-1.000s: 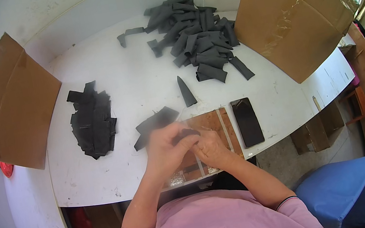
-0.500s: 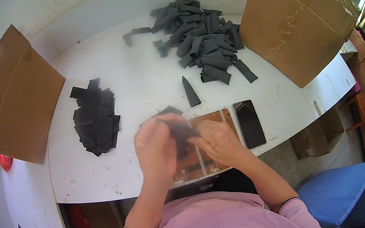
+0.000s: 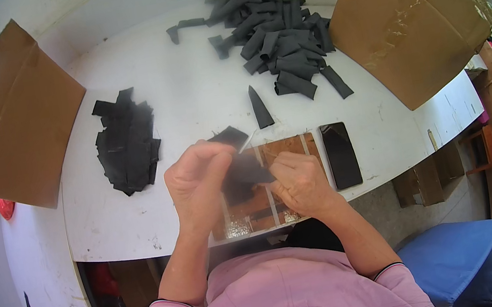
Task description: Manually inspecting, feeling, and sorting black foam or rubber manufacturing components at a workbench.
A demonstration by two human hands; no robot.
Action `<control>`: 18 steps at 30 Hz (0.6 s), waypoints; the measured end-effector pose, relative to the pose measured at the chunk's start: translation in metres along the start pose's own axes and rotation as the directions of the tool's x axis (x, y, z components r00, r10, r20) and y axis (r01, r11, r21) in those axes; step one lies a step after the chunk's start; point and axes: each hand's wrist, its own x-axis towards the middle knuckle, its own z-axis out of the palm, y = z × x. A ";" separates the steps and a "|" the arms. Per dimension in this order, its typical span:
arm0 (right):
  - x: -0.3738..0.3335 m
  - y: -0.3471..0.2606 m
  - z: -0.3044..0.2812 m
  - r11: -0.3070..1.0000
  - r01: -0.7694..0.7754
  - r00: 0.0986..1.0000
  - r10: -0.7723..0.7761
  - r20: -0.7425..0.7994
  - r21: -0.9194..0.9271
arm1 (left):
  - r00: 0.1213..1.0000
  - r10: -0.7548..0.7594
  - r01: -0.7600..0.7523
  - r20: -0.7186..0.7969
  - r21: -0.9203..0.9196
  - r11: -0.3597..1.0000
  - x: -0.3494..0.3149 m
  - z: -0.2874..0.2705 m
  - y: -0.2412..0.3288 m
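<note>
Over a brown board (image 3: 287,146) at the table's near edge, my two hands hold a piece of black cloth-like material (image 3: 249,169), blurred by motion. My left hand (image 3: 195,182) is closed in a pinch at its left side. A thin white strip (image 3: 248,141) sticks out beside those fingertips; I cannot tell whether they grip it. My right hand (image 3: 297,184) has its fingers curled and closed on the right end of the piece. Just beyond the left fingers shows another black flap (image 3: 230,135). A pointed black piece (image 3: 260,108) lies beyond the board.
A heap of black tubular pieces (image 3: 285,41) lies at the far right, and a flat black stack (image 3: 126,145) at the left. A black phone (image 3: 341,155) rests right of the board. Cardboard sheets (image 3: 15,115) (image 3: 409,13) stand at both sides of the white table (image 3: 182,92).
My hands have moved apart a little, the left one to the left, with the black piece between them. The white strip now shows more plainly. The whole view has shifted slightly.
</note>
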 end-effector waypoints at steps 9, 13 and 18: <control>0.056 0.001 -0.050 0.768 -0.077 0.986 0.153 -0.066 0.636 | 0.972 -0.091 0.135 -0.218 0.198 0.971 -0.014 -0.004 -0.051; 0.066 0.040 -0.043 0.720 -0.248 0.845 0.488 -0.219 0.648 | 0.998 0.006 -0.054 0.063 0.804 0.592 -0.041 -0.001 -0.092; -0.019 0.024 0.003 0.549 -0.432 0.787 0.617 0.002 0.716 | 0.974 0.011 -0.226 0.228 0.956 0.186 -0.048 0.000 -0.112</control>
